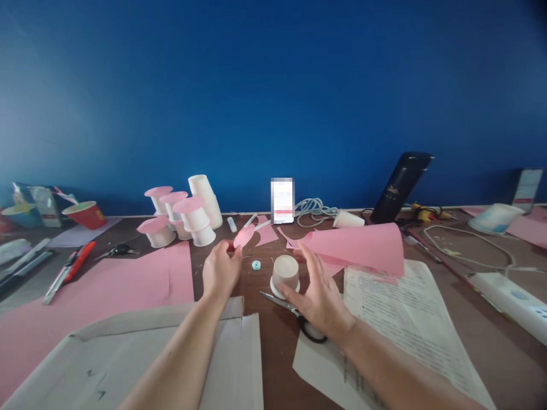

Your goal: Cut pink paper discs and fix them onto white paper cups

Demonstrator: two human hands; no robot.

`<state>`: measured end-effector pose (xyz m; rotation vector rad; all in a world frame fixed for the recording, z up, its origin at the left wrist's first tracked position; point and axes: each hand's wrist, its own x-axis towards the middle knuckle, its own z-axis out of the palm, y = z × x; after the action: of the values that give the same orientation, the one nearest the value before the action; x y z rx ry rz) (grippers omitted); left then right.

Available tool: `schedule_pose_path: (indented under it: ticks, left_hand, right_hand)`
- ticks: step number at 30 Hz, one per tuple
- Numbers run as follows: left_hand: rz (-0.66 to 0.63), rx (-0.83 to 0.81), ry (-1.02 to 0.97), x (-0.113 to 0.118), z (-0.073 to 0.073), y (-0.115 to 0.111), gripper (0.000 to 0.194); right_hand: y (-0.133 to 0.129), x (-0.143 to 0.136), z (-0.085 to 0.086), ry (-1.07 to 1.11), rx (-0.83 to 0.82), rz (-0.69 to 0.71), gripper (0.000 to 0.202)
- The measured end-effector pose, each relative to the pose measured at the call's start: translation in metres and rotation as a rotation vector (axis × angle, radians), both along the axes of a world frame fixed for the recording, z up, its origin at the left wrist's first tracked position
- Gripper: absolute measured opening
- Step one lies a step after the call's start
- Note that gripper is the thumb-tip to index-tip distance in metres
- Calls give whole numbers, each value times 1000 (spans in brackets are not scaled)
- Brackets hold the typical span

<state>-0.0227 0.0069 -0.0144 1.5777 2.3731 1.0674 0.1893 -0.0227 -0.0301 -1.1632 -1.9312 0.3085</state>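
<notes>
My left hand (pixel 223 266) pinches a small pink paper disc (pixel 244 236) at its edge, tilted above the table. My right hand (pixel 321 290) is spread beside a short white paper cup (pixel 286 270) standing upside down. Its thumb overlaps the cup's lower rim, while the other fingers stretch out at the cup's right side; whether the thumb touches is unclear. Scissors (pixel 294 310) with black handles lie in front of the cup, partly under my right hand. Between the hands sits a small light-blue ring-shaped object (pixel 256 265), perhaps a tape roll.
Several short white cups topped with pink discs (pixel 190 206) stand back left beside tall stacked cups (pixel 205 199). A rolled pink sheet (pixel 363 245), printed papers (pixel 393 319), a leaning black flask (pixel 399 188), a phone (pixel 282 200), a cutter knife (pixel 68 272) and cardboard (pixel 141 359) surround the hands.
</notes>
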Motion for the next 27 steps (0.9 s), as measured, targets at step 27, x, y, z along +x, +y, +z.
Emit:
schedule_pose_path:
  ticks: [27]
  left_hand:
    - [56,-238,508,-35,0,-2,33]
  right_hand:
    - [4,2,-1,-7,-84,42,77]
